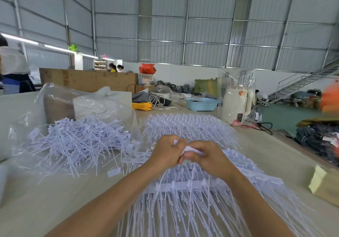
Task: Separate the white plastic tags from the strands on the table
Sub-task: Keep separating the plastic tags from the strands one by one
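A wide sheet of white plastic tags still joined on strands (185,198) lies on the table in front of me, its thin tails fanning toward me. My left hand (166,151) and my right hand (205,158) meet above it, both pinching a small white tag (190,149) between the fingertips. A loose heap of separated white tags (77,141) lies to the left on clear plastic. A further batch of joined tags (185,125) sits behind my hands.
A crumpled clear plastic bag (60,99) stands behind the loose heap. At the back are yellow cord (141,106), a blue basket (201,104) and a white kettle (234,103). A cardboard box (324,185) sits at the right table edge. People work in the far background.
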